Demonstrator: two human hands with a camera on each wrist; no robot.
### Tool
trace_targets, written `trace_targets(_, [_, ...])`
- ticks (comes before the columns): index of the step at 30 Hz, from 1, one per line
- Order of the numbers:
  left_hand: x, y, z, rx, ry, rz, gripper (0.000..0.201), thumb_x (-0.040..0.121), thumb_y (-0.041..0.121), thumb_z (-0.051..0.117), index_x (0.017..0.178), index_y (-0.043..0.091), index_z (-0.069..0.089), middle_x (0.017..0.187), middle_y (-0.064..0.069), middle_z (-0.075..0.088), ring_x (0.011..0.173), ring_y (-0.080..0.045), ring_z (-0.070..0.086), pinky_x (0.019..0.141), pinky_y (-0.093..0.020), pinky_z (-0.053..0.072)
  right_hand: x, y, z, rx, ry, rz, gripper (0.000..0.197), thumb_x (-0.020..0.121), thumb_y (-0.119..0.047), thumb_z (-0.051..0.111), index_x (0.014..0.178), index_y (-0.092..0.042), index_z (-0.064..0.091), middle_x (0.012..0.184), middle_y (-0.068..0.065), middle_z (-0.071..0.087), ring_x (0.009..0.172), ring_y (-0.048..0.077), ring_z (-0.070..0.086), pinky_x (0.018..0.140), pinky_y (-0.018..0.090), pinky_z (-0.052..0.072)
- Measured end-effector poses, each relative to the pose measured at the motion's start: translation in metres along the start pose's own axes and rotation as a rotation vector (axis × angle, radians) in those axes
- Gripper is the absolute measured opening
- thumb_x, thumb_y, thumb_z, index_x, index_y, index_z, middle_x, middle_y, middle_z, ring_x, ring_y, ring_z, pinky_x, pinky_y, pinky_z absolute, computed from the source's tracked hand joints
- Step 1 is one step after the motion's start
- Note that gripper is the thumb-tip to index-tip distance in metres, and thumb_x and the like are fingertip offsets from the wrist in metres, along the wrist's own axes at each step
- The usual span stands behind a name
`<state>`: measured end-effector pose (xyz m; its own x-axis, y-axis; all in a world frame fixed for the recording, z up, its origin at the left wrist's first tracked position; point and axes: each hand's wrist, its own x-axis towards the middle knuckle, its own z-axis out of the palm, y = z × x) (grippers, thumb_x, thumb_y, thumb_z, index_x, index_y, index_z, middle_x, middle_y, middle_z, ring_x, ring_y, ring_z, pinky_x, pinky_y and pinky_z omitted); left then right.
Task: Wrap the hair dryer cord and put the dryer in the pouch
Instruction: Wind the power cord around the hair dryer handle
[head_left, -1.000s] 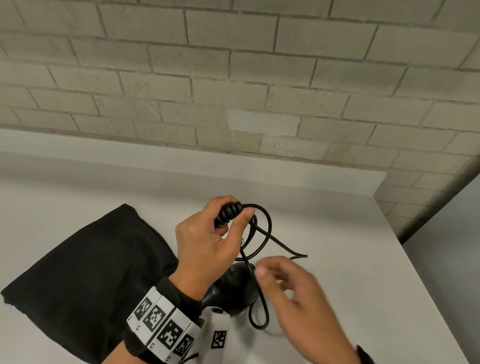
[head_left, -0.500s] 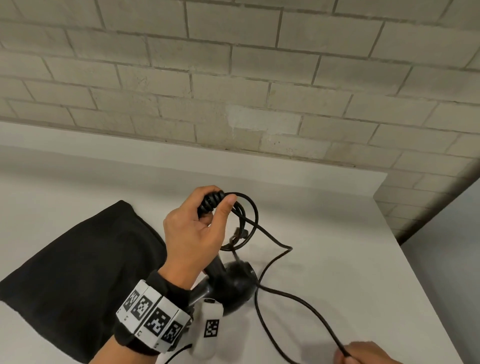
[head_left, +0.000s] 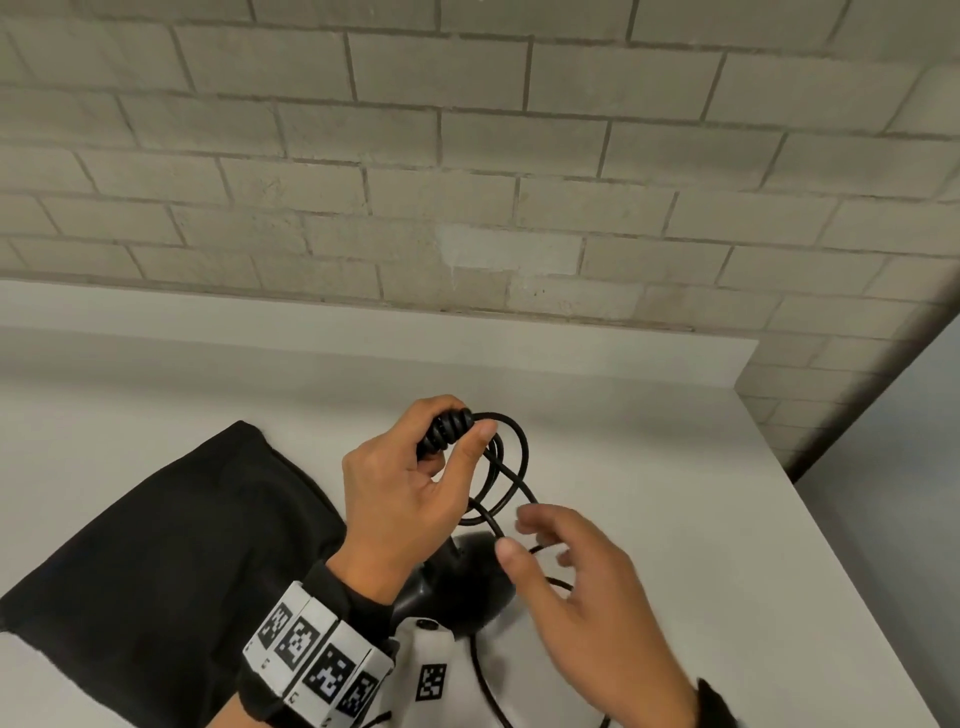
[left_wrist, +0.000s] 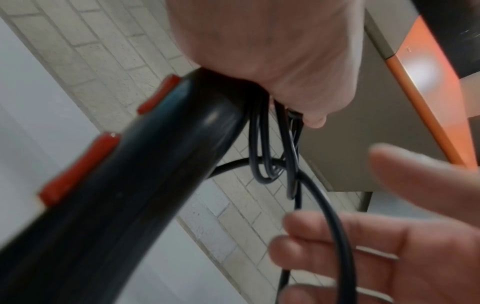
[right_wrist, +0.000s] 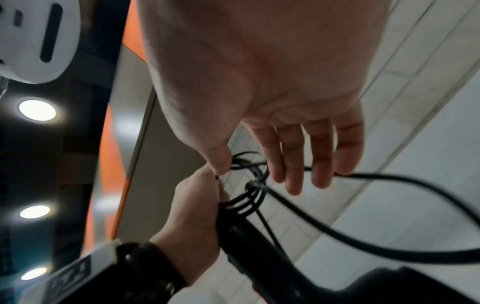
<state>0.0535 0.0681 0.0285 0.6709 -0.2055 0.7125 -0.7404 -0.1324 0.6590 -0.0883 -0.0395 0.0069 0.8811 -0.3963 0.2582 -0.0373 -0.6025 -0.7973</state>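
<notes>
My left hand (head_left: 405, 499) grips the top end of the black hair dryer's handle (left_wrist: 130, 185), where the black cord (head_left: 511, 467) is wound in several tight turns with looser loops hanging beside them. The dryer body (head_left: 457, 577) stands on the white counter below that hand. Just right of the loops is my right hand (head_left: 587, 587), fingers nearly straight, with the free cord (right_wrist: 389, 242) running across them. The black fabric pouch (head_left: 156, 545) lies flat on the counter to the left. The plug is not in view.
The white counter (head_left: 649, 441) ends at a brick wall (head_left: 467, 182) behind and at an edge on the right (head_left: 831, 545). More cord trails toward the near edge (head_left: 483, 686).
Half a second ago my right hand was low at the right, drawing the cord out. It has come back up beside my left hand, bringing the cord round in another loop.
</notes>
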Motion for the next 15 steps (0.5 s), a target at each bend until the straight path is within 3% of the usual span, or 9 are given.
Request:
trace_targets(3, [0.000,-0.002,-0.003,0.003,0.008,-0.013,0.041,0.090,0.061,0.057,0.095,0.022,0.066,0.064,0.011,0.062,0.044,-0.004,0.051,0.045,-0.026,0.046,0.011,-0.013,0.016,0.079,-0.091,-0.027,0.012,0.095,-0.042,0.055,0.092,-0.035,0.064,0.076,-0.021,0.067,0.079,-0.004,0.062,0.069,0.011,0.045])
trace_targets(5, [0.001,-0.003,-0.004,-0.014,0.012,-0.028,0.040,0.089,0.061,0.057,0.095,0.022,0.066,0.065,0.012,0.062,0.045,-0.004,0.051,0.047,-0.023,0.046,0.008,-0.015,0.012,0.163,-0.127,-0.057,0.018,0.099,-0.029,0.054,0.084,-0.032,0.063,0.063,-0.012,0.060,0.064,0.003,0.058,0.064,0.015,0.046])
trace_targets(8, [0.002,-0.006,-0.004,-0.044,0.003,-0.051,0.040,0.089,0.061,0.058,0.095,0.022,0.066,0.064,0.010,0.061,0.043,-0.006,0.052,0.047,-0.026,0.050,-0.008,-0.006,-0.009,0.370,-0.095,-0.033,0.015,0.097,-0.031,0.057,0.086,-0.035,0.067,0.066,0.001,0.061,0.067,0.008,0.059,0.073,0.019,0.048])
trace_targets(10, [0.005,-0.009,-0.004,-0.061,-0.002,-0.063,0.036,0.089,0.060,0.059,0.096,0.025,0.065,0.063,0.004,0.062,0.042,-0.017,0.055,0.046,-0.035,0.053,-0.018,0.007,-0.025,0.444,-0.058,-0.051,0.015,0.090,-0.043,0.064,0.090,-0.030,0.071,0.069,0.006,0.067,0.071,0.015,0.065,0.080,0.024,0.052])
trace_targets(11, [0.006,-0.011,-0.004,-0.055,0.001,-0.061,0.035,0.090,0.059,0.059,0.096,0.025,0.065,0.063,0.002,0.062,0.042,-0.019,0.055,0.046,-0.037,0.053,-0.024,0.017,-0.032,0.454,-0.022,-0.076,0.012,0.088,-0.038,0.066,0.090,-0.028,0.072,0.069,0.007,0.069,0.070,0.017,0.067,0.079,0.024,0.053])
trace_targets(12, [0.008,-0.012,-0.005,-0.050,0.005,-0.062,0.036,0.090,0.059,0.059,0.096,0.024,0.065,0.064,0.003,0.062,0.042,-0.019,0.053,0.046,-0.037,0.052,-0.029,0.029,-0.038,0.458,0.000,-0.108,0.009,0.088,-0.022,0.065,0.088,-0.026,0.072,0.067,0.005,0.070,0.068,0.018,0.068,0.076,0.022,0.054])
trace_targets(14, [0.010,-0.014,-0.005,-0.045,0.010,-0.073,0.038,0.090,0.058,0.058,0.095,0.022,0.066,0.066,0.006,0.062,0.043,-0.016,0.052,0.047,-0.036,0.050,-0.040,0.056,-0.049,0.389,0.032,-0.170,0.040,0.084,0.011,0.052,0.090,-0.024,0.071,0.069,0.001,0.070,0.063,0.019,0.067,0.071,0.020,0.055])
trace_targets(15, [0.010,-0.015,-0.005,-0.040,0.013,-0.077,0.039,0.089,0.058,0.058,0.095,0.021,0.066,0.065,0.006,0.062,0.043,-0.015,0.050,0.047,-0.036,0.049,-0.046,0.065,-0.057,0.403,0.056,-0.161,0.044,0.086,0.017,0.047,0.094,-0.020,0.069,0.073,-0.001,0.070,0.061,0.019,0.066,0.069,0.021,0.055])
